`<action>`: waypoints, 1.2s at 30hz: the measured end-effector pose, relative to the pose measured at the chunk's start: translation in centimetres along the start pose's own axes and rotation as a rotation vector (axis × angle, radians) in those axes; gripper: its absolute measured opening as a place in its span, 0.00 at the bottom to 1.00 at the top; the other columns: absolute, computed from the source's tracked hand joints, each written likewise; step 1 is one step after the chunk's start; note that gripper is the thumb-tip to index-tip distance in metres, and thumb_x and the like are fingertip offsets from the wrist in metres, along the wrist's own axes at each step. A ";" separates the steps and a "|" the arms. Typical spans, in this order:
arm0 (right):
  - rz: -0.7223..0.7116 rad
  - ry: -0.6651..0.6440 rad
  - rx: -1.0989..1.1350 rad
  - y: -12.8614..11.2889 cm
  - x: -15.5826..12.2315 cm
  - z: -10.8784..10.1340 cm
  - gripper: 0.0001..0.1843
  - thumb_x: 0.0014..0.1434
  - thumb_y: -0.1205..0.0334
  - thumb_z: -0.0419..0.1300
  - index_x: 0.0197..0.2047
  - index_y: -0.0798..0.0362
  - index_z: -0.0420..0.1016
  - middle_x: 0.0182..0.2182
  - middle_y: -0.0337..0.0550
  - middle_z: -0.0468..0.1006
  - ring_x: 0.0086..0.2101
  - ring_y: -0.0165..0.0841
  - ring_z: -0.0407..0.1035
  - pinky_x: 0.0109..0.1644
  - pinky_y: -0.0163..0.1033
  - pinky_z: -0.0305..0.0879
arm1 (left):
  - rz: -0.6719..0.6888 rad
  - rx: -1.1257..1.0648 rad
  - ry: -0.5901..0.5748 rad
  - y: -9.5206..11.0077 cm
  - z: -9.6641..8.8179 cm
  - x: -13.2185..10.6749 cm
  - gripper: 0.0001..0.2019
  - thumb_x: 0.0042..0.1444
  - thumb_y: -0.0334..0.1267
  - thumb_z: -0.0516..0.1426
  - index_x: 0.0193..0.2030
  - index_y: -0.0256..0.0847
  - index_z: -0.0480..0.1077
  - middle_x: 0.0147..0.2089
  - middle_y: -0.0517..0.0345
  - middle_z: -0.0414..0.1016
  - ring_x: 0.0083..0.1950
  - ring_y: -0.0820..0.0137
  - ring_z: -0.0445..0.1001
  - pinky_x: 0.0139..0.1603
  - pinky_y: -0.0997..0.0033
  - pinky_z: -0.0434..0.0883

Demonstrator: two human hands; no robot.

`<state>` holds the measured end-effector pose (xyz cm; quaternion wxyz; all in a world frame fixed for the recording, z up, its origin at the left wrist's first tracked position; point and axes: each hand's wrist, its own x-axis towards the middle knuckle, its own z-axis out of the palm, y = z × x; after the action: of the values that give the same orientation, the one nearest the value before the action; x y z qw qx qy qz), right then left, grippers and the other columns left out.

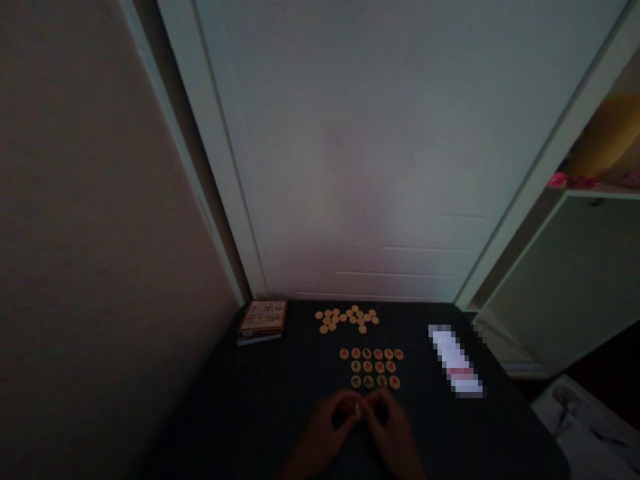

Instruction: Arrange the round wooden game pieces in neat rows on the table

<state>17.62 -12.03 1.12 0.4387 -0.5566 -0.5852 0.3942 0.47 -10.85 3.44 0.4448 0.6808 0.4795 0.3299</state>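
Observation:
My left hand (330, 427) and my right hand (387, 427) meet low in the picture, above the near part of the dark table. Their fingertips pinch one small pale Chinese chess piece (358, 409), seen almost edge-on and mostly covered by the fingers. Just beyond the fingers, round Chinese chess pieces (380, 367) with red or dark markings lie face up in three rows. Farther back is a loose scatter of plain-faced round pieces (343, 318), with no marking visible on them.
On the dark table (240, 413), a box (265, 317) with printed characters stands at the back left. A pixelated white object (455, 360) lies on the right. Behind the table rises a white panel (350, 167), with a wall (100, 233) along the left.

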 end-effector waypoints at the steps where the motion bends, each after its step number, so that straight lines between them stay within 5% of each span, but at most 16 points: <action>1: 0.001 0.001 0.006 0.0 0.0 0.0 0.17 0.63 0.47 0.59 0.34 0.52 0.75 0.29 0.41 0.79 0.32 0.35 0.73 0.38 0.36 0.66 | 0.001 0.001 0.006 0.1 0.0 0.0 0.12 0.61 0.46 0.59 0.49 0.48 0.76 0.44 0.59 0.82 0.45 0.66 0.77 0.51 0.71 0.71; 24: -0.002 0.017 0.075 -0.5 0.2 -0.2 0.20 0.61 0.43 0.60 0.36 0.52 0.79 0.32 0.43 0.83 0.35 0.38 0.76 0.40 0.37 0.68 | 0.008 -0.053 0.014 1.1 0.0 0.7 0.12 0.63 0.48 0.56 0.42 0.44 0.74 0.42 0.56 0.82 0.43 0.66 0.79 0.46 0.71 0.73; 30: -0.016 0.064 0.019 -0.5 0.1 -0.1 0.22 0.62 0.42 0.57 0.35 0.53 0.78 0.31 0.44 0.82 0.34 0.38 0.75 0.39 0.36 0.67 | -0.044 0.043 0.201 0.3 -1.5 3.1 0.13 0.61 0.49 0.56 0.42 0.43 0.75 0.41 0.55 0.84 0.44 0.63 0.81 0.48 0.67 0.74; 36: -0.026 0.085 0.010 -0.6 0.0 0.0 0.22 0.62 0.42 0.56 0.33 0.52 0.77 0.30 0.43 0.81 0.33 0.38 0.74 0.38 0.36 0.67 | -0.053 0.178 0.255 -0.7 -2.1 5.7 0.11 0.59 0.46 0.56 0.39 0.42 0.76 0.38 0.56 0.84 0.40 0.65 0.82 0.42 0.71 0.74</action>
<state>17.39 -12.11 1.70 0.4709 -0.5630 -0.5713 0.3672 0.18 -4.77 3.78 0.3269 0.6570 0.5773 0.3580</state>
